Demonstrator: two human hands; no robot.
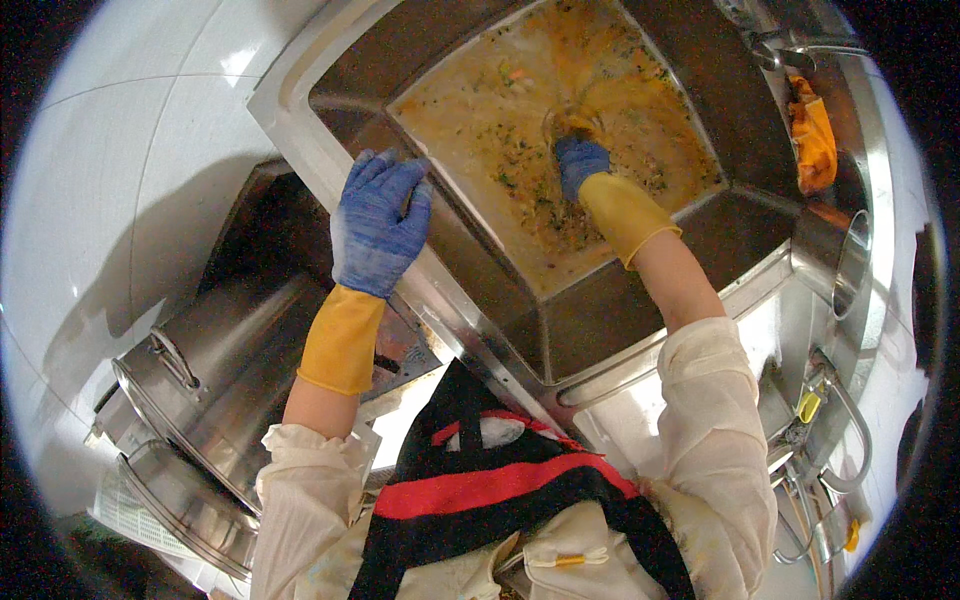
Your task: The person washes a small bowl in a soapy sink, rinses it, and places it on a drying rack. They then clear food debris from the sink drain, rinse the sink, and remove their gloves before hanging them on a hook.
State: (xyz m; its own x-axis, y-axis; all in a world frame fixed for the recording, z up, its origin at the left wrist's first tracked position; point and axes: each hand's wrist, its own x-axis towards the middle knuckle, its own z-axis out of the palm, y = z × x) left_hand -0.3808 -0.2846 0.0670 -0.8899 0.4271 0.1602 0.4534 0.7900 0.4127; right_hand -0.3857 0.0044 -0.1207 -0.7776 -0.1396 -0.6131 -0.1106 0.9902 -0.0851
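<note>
My left hand [382,221], in a blue work glove with a yellow cuff, rests on the near-left rim [450,300] of a deep stainless-steel sink. It lies flat, thumb a little apart, holding nothing. My right hand [581,165], gloved alike, reaches down into the basin. Its fingertips dip into cloudy orange-brown water [465,127] at a round ring shape [574,120], which may be a drain or a ripple. The fingers' ends are hidden there, so I cannot tell whether they grip anything. Dark green and brown food scraps [566,214] spread through the water.
Large stainless-steel pots [225,375] stand at the lower left beside the white tiled wall [97,150]. An orange glove or cloth [814,142] lies on the sink's right ledge. Metal taps [847,420] and a second basin [622,420] are at the right.
</note>
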